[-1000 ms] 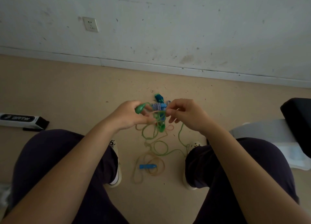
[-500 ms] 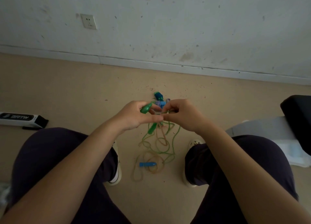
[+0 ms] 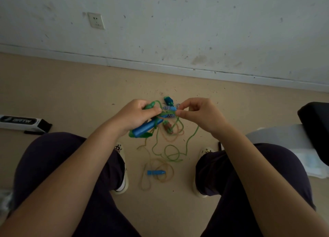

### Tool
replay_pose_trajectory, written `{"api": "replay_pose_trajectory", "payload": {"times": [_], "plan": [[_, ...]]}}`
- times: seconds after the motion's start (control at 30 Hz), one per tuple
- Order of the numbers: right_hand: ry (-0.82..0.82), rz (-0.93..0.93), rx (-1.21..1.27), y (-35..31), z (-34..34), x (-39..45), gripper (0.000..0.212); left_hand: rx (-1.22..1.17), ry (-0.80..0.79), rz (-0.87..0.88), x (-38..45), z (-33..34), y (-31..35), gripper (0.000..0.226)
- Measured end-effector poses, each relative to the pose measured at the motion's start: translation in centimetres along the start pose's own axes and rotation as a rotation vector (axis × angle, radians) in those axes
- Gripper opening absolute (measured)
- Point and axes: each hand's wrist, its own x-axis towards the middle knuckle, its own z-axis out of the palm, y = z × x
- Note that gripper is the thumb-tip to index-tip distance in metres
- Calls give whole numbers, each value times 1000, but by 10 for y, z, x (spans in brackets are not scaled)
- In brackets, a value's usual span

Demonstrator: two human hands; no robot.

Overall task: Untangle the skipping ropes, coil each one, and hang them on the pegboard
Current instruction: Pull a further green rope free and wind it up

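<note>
The left hand (image 3: 135, 115) has its grip round a blue plastic handle (image 3: 145, 128) and a green one; the right hand (image 3: 199, 114) pinches the thin green cord (image 3: 193, 136) at the knot. Light, limp cords like these probably snag, so take hold by the stiff handles

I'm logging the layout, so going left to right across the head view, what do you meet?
White box → left hand → blue handle on the floor → right hand → black seat.

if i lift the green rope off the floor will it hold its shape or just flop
The green rope probably flops: it hangs slack from the right hand and lies in loose loops. It looks thin, so likely light. It crosses the tan rope, so that may drag along.
</note>
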Motion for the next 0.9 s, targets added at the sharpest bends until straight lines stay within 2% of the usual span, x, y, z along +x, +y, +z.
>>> {"api": "replay_pose_trajectory", "payload": {"times": [0.2, 0.3, 0.43, 0.53, 0.63, 0.8, 0.9], "plan": [[-32, 2, -15, -5, 4, -5, 24, -166, -123, 13, -4, 4, 3, 22], [-6, 15, 10, -10, 1, -7, 24, -120, -201, 15, -7, 4, 5, 26], [46, 27, 72, -12, -5, -6, 12, -68, -136, 11, -1, -4, 2, 35], [13, 30, 47, -5, -7, -4, 10, -43, -141, 0, 0, -9, 0, 45], [-76, 28, -24, 0, -5, -3, 7, 21, -161, -6, -1, -5, -1, 34], [-135, 40, 26, -4, -6, -5, 16, -8, -78, 30, -1, -3, -2, 35], [-151, 49, 24, -7, -3, -6, 26, -19, -87, 62, -3, 1, 1, 35]]}}
